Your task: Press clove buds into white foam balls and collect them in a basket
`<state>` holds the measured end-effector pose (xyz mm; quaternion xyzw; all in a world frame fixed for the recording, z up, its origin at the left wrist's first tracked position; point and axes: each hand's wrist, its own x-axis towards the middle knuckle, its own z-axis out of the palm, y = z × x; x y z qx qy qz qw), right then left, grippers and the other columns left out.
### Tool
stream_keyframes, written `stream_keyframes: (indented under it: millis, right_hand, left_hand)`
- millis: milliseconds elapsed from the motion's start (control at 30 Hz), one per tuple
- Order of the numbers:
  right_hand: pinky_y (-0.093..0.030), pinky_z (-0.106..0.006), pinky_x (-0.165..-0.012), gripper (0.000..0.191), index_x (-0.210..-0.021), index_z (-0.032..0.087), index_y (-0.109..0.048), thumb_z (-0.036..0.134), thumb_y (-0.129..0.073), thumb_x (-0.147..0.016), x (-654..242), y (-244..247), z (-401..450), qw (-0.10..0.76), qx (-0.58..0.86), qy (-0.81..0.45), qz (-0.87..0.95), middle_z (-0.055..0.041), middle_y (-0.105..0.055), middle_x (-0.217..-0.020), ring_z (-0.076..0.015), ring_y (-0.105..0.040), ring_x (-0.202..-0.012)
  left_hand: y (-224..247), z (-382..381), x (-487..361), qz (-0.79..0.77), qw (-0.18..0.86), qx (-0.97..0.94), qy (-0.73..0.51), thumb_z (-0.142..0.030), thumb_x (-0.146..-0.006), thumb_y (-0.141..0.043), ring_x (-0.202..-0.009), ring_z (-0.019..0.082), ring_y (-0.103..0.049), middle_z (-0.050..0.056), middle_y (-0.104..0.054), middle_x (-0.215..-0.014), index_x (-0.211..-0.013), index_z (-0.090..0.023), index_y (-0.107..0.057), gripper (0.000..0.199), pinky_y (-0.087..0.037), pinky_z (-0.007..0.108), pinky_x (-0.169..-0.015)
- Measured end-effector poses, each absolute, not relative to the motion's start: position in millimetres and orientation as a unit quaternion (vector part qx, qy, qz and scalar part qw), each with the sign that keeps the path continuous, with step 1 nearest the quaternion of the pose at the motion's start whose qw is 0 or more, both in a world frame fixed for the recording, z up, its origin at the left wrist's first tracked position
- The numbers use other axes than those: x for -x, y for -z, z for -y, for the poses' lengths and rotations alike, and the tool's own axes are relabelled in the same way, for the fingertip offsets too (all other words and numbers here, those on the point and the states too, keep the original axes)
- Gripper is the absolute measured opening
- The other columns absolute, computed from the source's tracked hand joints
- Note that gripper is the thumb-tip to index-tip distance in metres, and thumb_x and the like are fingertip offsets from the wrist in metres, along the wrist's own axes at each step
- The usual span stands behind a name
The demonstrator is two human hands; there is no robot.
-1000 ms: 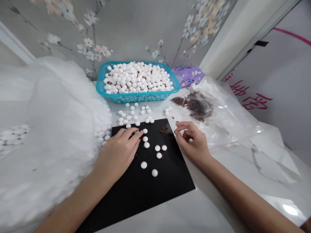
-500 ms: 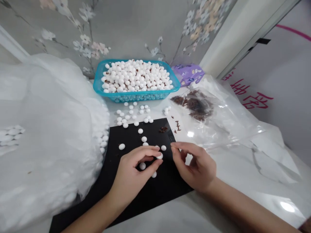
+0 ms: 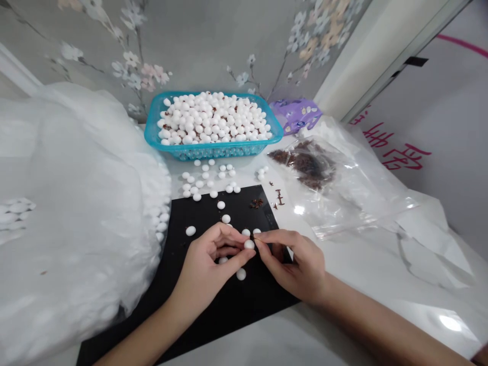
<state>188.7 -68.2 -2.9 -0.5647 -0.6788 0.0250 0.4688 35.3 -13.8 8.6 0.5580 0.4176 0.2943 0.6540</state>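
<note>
Pinching a seemingly round white ball (image 3: 249, 244) between left hand (image 3: 204, 269) and right hand (image 3: 293, 267) fingertips

The scene is bright and evenly lit, the light seeming to fall from above, with no hard shadows; only soft shade gathers beneath the left hand (image 3: 206, 269) and right hand (image 3: 297, 267) on the black mat (image 3: 198, 208). A white patch of glare burns on the glossy counter (image 3: 450, 323) at lower right, with a smaller one on the clear plastic bag (image 3: 299, 209). The white ball (image 3: 249, 244) between the fingers looks nearly washed out (its edge is slightly soft). Wide-angle distortion slants the white door frame (image 3: 377, 51) toward the upper right corner.
</note>
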Motion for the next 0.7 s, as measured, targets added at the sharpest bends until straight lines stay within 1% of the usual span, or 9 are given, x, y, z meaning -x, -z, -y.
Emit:
stream_keyframes:
  millis: [133,300,433,567,700]
  right_hand:
    - [-0.043,-0.019,-0.041,0.020,-0.094,0.025,-0.054,0.012,-0.059,-0.079,-189.6,3.6,68.2,0.471,0.561,-0.052,0.679,0.0055,-0.059,-0.058,-0.0069,-0.047,-0.040]
    - [-0.042,-0.019,-0.041,0.030,-0.104,0.024,-0.050,0.009,-0.057,-0.079,-193.8,3.1,67.0,0.474,0.524,-0.135,0.695,0.0022,-0.060,-0.073,-0.0059,-0.047,-0.044]
    - [-0.042,-0.019,-0.042,0.037,-0.110,0.023,-0.044,0.010,-0.058,-0.078,-195.4,5.2,66.3,0.468,0.495,-0.206,0.703,0.0041,-0.051,-0.071,-0.0057,-0.046,-0.045]
    - [-0.044,-0.019,-0.044,0.031,-0.106,0.024,-0.045,0.011,-0.057,-0.081,-193.7,9.9,66.2,0.462,0.497,-0.180,0.712,0.0018,-0.054,-0.077,-0.0058,-0.045,-0.048]
    - [-0.045,-0.020,-0.045,0.026,-0.100,0.025,-0.046,0.011,-0.056,-0.081,-191.3,11.4,66.3,0.470,0.499,-0.154,0.711,0.0012,-0.055,-0.077,-0.0075,-0.047,-0.050]
  left_hand:
    - [-9.6,13.0,-35.3,-0.421,0.659,-0.544,-0.305,-0.019,-0.069,-0.069,-0.076,0.013,-0.067,-0.001,-0.068,-0.077,-0.072,-0.018,-0.055,0.014,-0.055,0.023,-0.071]
    - [-8.6,13.0,-33.6,-0.423,0.665,-0.533,-0.307,-0.018,-0.069,-0.070,-0.075,0.012,-0.066,-0.002,-0.067,-0.075,-0.070,-0.018,-0.053,0.017,-0.053,0.021,-0.070]
    - [-8.0,11.9,-33.8,-0.430,0.666,-0.524,-0.312,-0.019,-0.070,-0.070,-0.077,0.011,-0.066,-0.002,-0.067,-0.076,-0.068,-0.019,-0.050,0.020,-0.052,0.019,-0.069]
    - [-7.2,11.3,-33.4,-0.428,0.668,-0.525,-0.308,-0.020,-0.070,-0.069,-0.082,0.012,-0.066,-0.001,-0.068,-0.077,-0.067,-0.019,-0.049,0.021,-0.052,0.020,-0.071]
    - [-7.6,12.2,-31.7,-0.422,0.675,-0.524,-0.303,-0.020,-0.071,-0.069,-0.087,0.015,-0.066,0.001,-0.069,-0.081,-0.064,-0.019,-0.045,0.025,-0.053,0.023,-0.075]
